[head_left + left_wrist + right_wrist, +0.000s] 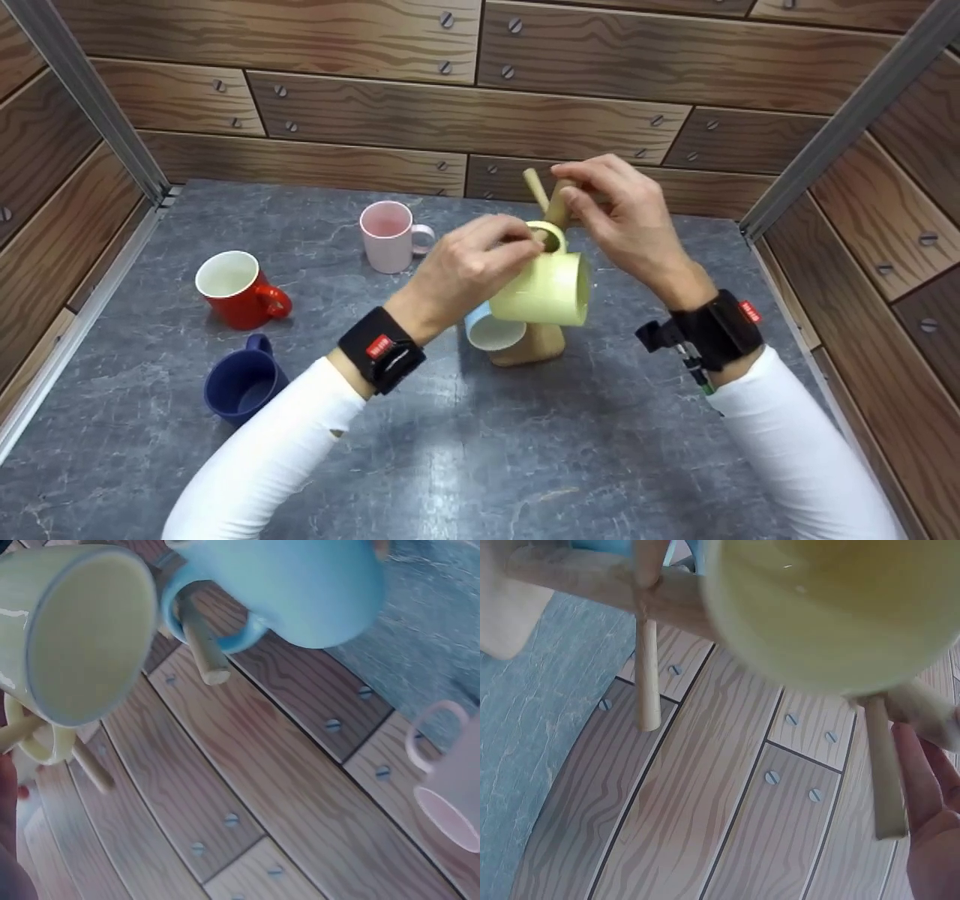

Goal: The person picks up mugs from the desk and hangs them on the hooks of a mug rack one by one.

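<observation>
A wooden mug tree [551, 346] stands on the table with a pale yellow mug [536, 294] and a light blue mug [300, 592] hung on it. The yellow mug lies sideways, its handle around an upper peg. At that handle, my left hand [469, 255] pinches the peg's end between thumb and fingers. My right hand [626, 214] grips the top of the post, thumb in front. Another bare peg [649, 675] sticks out lower down in the right wrist view. Behind the yellow mug, the blue mug is partly hidden in the head view.
To the left stand a red mug [244, 300] with a white inside and a dark blue mug [244, 382], which the left sleeve partly overlaps. A pink mug [388, 240] is farther back. Wood-patterned walls [360, 112] enclose the grey table [450, 450].
</observation>
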The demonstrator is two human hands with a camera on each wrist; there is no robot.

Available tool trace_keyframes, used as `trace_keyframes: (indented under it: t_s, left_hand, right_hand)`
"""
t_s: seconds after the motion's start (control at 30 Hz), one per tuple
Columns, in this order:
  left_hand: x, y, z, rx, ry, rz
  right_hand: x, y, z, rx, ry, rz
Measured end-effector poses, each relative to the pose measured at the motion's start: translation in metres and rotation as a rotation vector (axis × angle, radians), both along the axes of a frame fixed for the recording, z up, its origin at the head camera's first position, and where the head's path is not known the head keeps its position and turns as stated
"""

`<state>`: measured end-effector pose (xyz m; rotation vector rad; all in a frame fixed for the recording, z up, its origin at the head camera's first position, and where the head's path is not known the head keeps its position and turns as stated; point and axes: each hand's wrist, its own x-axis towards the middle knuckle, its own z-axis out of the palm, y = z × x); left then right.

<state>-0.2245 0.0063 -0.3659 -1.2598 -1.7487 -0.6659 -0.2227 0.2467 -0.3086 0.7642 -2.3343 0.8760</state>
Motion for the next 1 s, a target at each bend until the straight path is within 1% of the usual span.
trace_keyframes:
  t_s: [0.27, 0.43, 0.6, 0.73, 0.87, 1.0]
  left_hand:
    - [-0.009, -0.018, -0.001, 0.031, -0.073, 0.03]
    - [-0.017, -0.027, 0.002, 0.057, -0.137, 0.035]
    - [-0.025, -0.035, 0.003, 0.042, -0.154, 0.063]
    - [-0.03, -0.04, 0.001, 0.053, -0.174, 0.068]
    - [-0.033, -0.041, 0.001, 0.075, -0.201, 0.069]
    - [-0.031, -0.042, 0.001, 0.073, -0.214, 0.07]
  right_hand:
    - [-0.003, -0.008, 0.001, 0.01, 0.029, -0.011]
    - [-0.004, -0.012, 0.003, 0.023, 0.038, -0.014]
    - [-0.006, -0.019, 0.005, 0.025, 0.026, -0.017]
    - [-0.006, -0.025, 0.005, 0.017, -0.005, -0.02]
    - [-0.005, -0.028, 0.005, -0.001, -0.017, -0.032]
    - [-0.004, -0.029, 0.004, -0.011, -0.034, -0.043]
